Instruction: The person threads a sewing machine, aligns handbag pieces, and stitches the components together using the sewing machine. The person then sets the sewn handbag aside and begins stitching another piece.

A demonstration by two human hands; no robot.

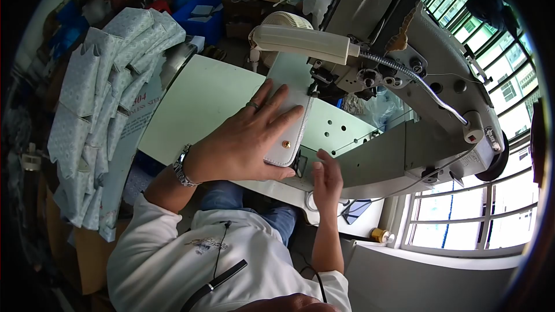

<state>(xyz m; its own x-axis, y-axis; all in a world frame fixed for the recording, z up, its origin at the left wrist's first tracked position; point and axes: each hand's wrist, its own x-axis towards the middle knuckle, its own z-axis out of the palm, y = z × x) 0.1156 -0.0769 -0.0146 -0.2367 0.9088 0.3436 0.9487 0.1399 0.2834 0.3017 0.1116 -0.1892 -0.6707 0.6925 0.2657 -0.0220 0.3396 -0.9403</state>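
A flat, pale grey-white piece like a wallet or case (294, 133) lies on the sewing machine's bed, with stitching along its edge and a gold snap button (286, 144) near its lower end. My left hand (245, 130), wearing a watch, rests flat on it with fingers spread. The far end of the piece reaches under the sewing head (324, 78); the needle is not clearly visible. To the right of the piece, apart from it, my right hand (328, 182) is raised with its fingers partly apart and nothing visible in it.
A stack of patterned, pale folded pieces (101, 110) stands at the left. Above the work hangs a white lamp (303, 42) on a flexible metal neck. The machine's arm (457, 81) fills the right side, before barred windows (480, 214). A blue bin (199, 20) stands behind.
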